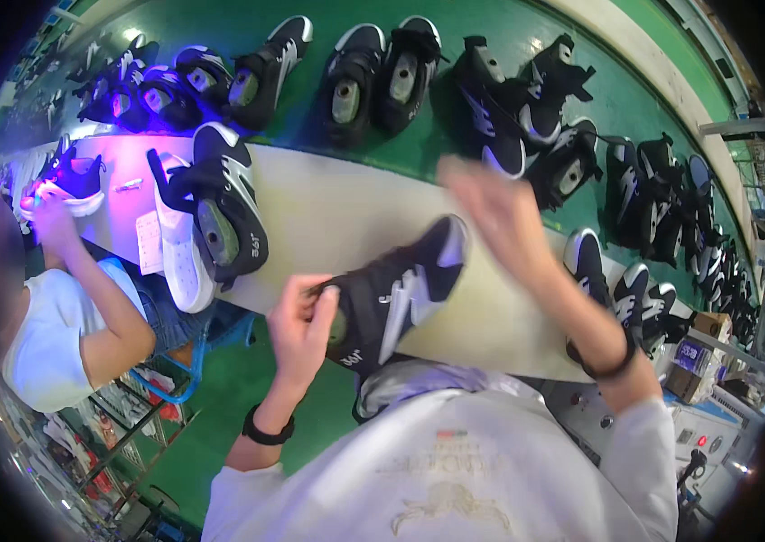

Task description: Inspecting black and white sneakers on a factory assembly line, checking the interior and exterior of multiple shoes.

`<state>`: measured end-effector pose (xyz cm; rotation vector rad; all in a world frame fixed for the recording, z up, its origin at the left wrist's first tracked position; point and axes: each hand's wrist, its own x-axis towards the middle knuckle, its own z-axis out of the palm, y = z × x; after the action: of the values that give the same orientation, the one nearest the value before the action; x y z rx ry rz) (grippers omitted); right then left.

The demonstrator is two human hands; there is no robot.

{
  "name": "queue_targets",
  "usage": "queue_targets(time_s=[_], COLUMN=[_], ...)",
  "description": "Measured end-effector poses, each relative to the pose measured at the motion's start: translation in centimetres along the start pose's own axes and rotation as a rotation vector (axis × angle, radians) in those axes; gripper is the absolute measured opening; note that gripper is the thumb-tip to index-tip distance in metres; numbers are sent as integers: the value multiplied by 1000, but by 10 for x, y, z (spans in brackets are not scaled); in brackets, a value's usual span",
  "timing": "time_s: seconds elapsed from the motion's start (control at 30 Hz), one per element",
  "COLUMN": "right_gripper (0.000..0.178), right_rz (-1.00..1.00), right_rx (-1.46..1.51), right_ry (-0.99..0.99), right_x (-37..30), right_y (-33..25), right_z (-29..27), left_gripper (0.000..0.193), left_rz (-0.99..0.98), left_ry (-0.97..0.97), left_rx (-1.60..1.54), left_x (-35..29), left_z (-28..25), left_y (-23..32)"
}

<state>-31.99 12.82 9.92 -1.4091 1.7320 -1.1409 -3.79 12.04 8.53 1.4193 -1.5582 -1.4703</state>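
Observation:
My left hand [303, 323] is closed on the collar of a black, white and grey shoe upper [414, 287], gripping it between thumb and fingers. The upper lies tilted over the near edge of the white worktable [310, 194], its toe pointing away to the right. A pale green last shows partly inside its opening, beside my left hand. Blurred by motion, my right hand [498, 210] is raised to the right of the toe, fingers stretched out, with nothing visible in it. Left of the upper, a similar shoe upper on a last [224, 208] rests against a white sole [186, 262].
Beyond the table, a green conveyor [455, 45] carries several black and white uppers on lasts. More uppers [588, 262] stand at the table's right end, near boxes [694, 366]. At left, another person [75, 316] handles a shoe [75, 185] under violet light.

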Motion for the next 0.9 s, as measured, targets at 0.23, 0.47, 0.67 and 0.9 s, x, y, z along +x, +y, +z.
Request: queue_targets(time_s=[0.23,0.47,0.67,0.9], right_gripper=[96,29,63,78], right_rz=[590,604,722,286], right_rx=[-33,945,238,230], right_ry=[283,104,109,60], right_x=[191,62,-118,-162], right_y=[53,-7,-63,-33], right_z=[64,-40,-10,-10], left_gripper=[31,36,51,60], left_rz=[617,592,818,105], left_ry=[36,172,226,-618], left_rx=[593,565,523,-324], left_x=[-61,-41,71,-12], left_z=[29,59,91,72], left_y=[6,8,58,0])
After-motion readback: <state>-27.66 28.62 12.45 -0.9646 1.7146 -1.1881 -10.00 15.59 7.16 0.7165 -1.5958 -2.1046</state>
